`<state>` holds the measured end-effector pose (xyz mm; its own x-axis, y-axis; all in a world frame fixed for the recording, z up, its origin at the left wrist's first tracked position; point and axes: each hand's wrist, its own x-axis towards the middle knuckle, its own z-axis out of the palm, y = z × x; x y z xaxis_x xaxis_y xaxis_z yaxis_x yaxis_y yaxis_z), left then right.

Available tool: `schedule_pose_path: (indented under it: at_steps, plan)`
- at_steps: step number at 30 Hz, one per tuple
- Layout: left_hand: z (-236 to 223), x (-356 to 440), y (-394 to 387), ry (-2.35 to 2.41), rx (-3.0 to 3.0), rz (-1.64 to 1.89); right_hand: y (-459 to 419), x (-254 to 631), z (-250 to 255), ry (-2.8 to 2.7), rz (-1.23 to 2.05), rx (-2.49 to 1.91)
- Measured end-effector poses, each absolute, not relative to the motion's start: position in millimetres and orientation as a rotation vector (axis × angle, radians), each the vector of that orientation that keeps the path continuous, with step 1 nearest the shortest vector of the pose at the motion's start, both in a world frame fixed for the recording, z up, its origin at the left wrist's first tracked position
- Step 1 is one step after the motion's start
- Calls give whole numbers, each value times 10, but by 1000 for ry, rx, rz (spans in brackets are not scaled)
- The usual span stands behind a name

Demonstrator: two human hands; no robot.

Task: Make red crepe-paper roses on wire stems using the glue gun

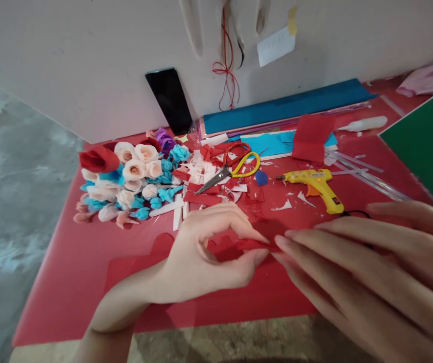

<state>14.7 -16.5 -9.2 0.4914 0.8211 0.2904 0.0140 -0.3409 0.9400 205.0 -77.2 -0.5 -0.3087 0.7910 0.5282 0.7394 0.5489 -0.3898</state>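
My left hand [204, 257] is over the front of the red table, thumb and fingers pinched on a small piece of red crepe paper [253, 245]. From the right, the fingertips of my right hand [375, 275] meet the other end of that paper. Those fingers lie close together and partly hide what is between them. More red paper [133, 266] lies flat under my left wrist. Beyond my hands are scissors [222, 175] with one red and one yellow handle loop, and a yellow glue gun [309, 177] lying on its side.
Handmade paper flowers [135, 170] in white, blue, red and purple cluster at left. Paper scraps [197, 174] litter the middle. A phone [171, 98] leans on the white wall beside blue paper [284, 107]. A white bottle [367, 123], clear sticks [378, 180] and a green board [428, 146] are at right.
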Motion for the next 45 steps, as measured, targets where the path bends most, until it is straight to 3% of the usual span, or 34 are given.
schedule_pose_path:
  at_steps: [4,14,30,38,45]
  plan:
    - [-82,143,-157,717,1753,996,-632,2030,71,-2053,-55,-1167]
    - [-97,120,-135,727,1829,1016,-538,2011,122,-2069,200,-1082]
    - [-120,137,-99,631,1977,1103,-584,1973,7,-2014,137,-1095]
    - [-120,133,-105,567,1983,1109,-607,1998,3,-1978,440,-1101]
    - [-103,140,-113,656,1918,1008,-622,1997,42,-1925,401,-1123]
